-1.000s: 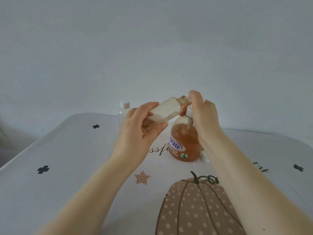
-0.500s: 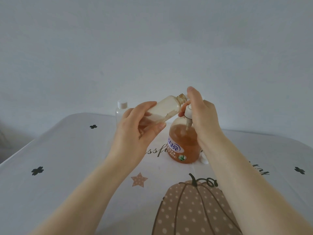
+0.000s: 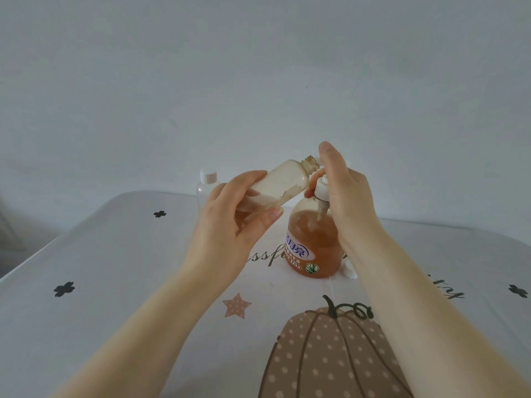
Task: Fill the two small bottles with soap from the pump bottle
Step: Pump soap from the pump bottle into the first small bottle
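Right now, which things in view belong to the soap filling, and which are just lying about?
In the job:
- open small bottle, tilted, held by the left hand
- pump bottle, right hand at its pump head
- capped small bottle, standing behind the left hand

Lying about:
- white piece beside the pump bottle, possibly a cap
- printed tablecloth

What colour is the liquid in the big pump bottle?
Orange-amber, seen through the clear pump bottle in the head view, the only view.

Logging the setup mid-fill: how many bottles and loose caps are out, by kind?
Pump bottle: 1
Small bottles: 2, uncapped bottle gripped in left hand, capped bottle standing behind
Loose caps: 1, white cap beside the pump bottle
Total: 4
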